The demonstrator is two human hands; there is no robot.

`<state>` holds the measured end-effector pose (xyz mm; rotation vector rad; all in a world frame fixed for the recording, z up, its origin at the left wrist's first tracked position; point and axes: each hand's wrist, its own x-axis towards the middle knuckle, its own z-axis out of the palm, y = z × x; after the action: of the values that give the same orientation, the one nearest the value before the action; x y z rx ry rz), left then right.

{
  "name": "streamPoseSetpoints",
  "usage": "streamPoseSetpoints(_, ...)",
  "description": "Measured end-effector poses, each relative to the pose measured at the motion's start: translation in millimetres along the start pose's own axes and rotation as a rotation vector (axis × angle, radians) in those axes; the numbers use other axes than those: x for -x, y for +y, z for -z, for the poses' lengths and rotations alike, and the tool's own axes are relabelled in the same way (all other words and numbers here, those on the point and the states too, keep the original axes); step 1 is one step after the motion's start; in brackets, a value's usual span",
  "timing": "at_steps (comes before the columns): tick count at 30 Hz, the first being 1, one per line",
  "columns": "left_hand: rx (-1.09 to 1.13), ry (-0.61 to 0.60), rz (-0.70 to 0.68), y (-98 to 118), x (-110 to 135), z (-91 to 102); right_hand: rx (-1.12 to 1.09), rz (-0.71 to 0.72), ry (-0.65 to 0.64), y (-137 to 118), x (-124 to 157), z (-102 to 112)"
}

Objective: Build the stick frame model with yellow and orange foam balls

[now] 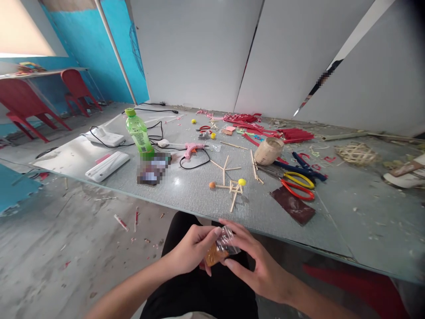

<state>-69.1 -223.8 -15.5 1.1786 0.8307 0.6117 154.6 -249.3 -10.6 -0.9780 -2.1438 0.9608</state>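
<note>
One clear bag (227, 239) sits at lower centre: the left hand (195, 249) pinches an edge in its fingers, the right hand (258, 262) grips the other side between spread fingers and thumb, presumably steadying it; joined sticks (236, 192) lie within reach on the worktop (192, 188) above.

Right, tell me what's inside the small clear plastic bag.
Orange contents show in the lower part of the small clear plastic bag; exactly what they are, I can't tell. The fingers cover parts of it, hiding anything beneath them.
</note>
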Motion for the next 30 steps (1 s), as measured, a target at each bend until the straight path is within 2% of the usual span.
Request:
streamPoseSetpoints(3, 0.054, -0.017, 0.024, 2.0, -2.1, -2.0, -0.001, 0.025, -0.049, 1.6, 3.7, -0.7)
streamPoseSetpoints(8, 0.089, -0.052, 0.051, 4.3, -2.6, -7.3, -0.032, -0.081, -0.11, -2.3, 1.3, -2.5)
streamPoseSetpoints(14, -0.028, -0.027, 0.011, -1.5, 1.7, -10.3, 0.009, -0.088, -0.137, -5.8, -3.3, -3.5)
streamPoseSetpoints(19, -0.22, -0.026, 0.019, 5.8, 3.3, -7.8, 0.026, -0.054, -0.046, -9.0, -1.3, -3.8)
streamPoseSetpoints(21, -0.384, -0.019, -0.066, 9.4, 2.9, -5.2, 0.066, -0.061, -0.023, -10.8, -1.3, -4.1)
streamPoseSetpoints(25, -0.71, 0.005, -0.369, 7.4, -0.9, -2.8, -0.003, -0.175, -0.074, -11.6, -3.7, -8.8)
streamPoseSetpoints(28, -0.755, -0.01, -0.402, 1.4, -3.9, -4.7, -0.103, -0.247, -0.09, -9.2, -7.5, -14.8)
streamPoseSetpoints(30, -0.749, -0.002, -0.391, -0.9, -4.1, -6.1, -0.139, -0.243, -0.061, -7.7, -10.0, -16.9)
